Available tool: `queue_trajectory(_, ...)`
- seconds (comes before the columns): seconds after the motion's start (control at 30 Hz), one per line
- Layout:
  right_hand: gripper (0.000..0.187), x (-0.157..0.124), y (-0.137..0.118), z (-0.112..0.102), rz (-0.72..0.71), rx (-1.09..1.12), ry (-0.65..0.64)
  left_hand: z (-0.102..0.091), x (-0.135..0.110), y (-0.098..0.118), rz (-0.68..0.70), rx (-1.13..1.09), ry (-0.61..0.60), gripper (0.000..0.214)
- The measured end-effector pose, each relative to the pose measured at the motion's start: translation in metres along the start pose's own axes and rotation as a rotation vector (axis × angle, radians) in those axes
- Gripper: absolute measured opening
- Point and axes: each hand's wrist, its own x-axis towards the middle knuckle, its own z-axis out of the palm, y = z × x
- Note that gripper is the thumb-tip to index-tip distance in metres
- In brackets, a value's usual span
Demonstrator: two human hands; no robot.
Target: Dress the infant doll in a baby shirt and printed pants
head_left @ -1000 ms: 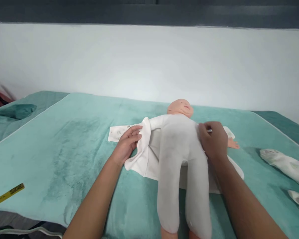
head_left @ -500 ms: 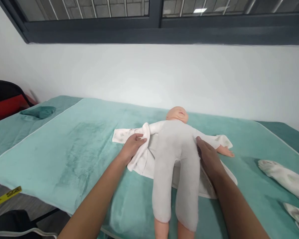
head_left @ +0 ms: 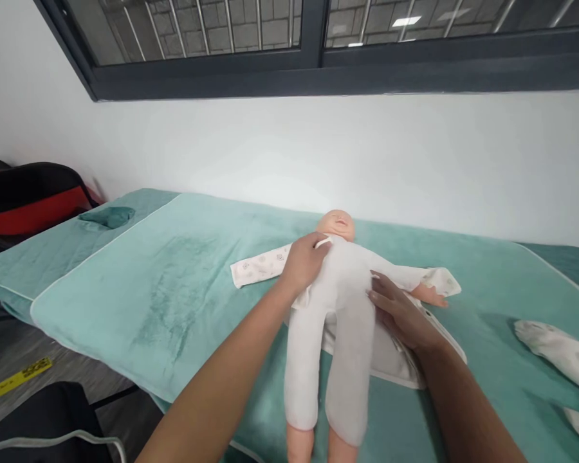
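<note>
A baby doll (head_left: 338,302) with a soft white body lies on its back, its head toward the wall. A white printed baby shirt (head_left: 260,266) lies beneath it and around its arms, one sleeve stretching out flat at the left. My left hand (head_left: 307,260) is closed on the shirt's front edge, holding it over the doll's chest near the neck. Against the doll's side at the right rests my right hand (head_left: 399,310), fingers apart, over the spread shirt panel. The doll's hand at the right pokes out past a sleeve cuff (head_left: 442,280).
The bed has a teal plush cover (head_left: 139,302) and stands against a white wall (head_left: 270,154) below a dark-framed window. At the right lie printed cloth pieces (head_left: 554,350). A black and red chair (head_left: 38,193) is at the left, a black seat (head_left: 43,421) in front.
My left hand has lifted the left shirt panel and brought it rightward over the doll's chest. My right hand stays at the doll's side, its fingers more spread. The view has shifted slightly left.
</note>
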Motion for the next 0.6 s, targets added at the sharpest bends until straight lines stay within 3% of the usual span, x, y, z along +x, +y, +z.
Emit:
queue_trajectory(0.17, 0.053, 0.000, 0.000, 0.002, 0.002, 0.011, -0.029, 0.015, -0.037, 0.029, 0.003, 0.184, -0.189, 0.021)
queue_trajectory(0.27, 0.052, -0.001, -0.002, 0.004, -0.006, 0.028, -0.040, 0.012, -0.075, 0.029, 0.046, 0.136, -0.258, 0.029)
queue_trajectory(0.37, 0.051, -0.001, -0.002, 0.005, -0.006, 0.033, 0.006, -0.003, -0.115, 0.010, 0.144, 0.031, -0.189, 0.037)
queue_trajectory(0.5, 0.048, 0.002, -0.001, 0.004, 0.015, 0.060, 0.029, -0.023, -0.152, -0.031, 0.151, 0.201, 0.106, 0.051)
queue_trajectory(0.6, 0.044, 0.003, -0.001, 0.003, 0.026, 0.086, -0.046, -0.024, -0.162, -0.053, 0.065, 0.248, 0.048, 0.056)
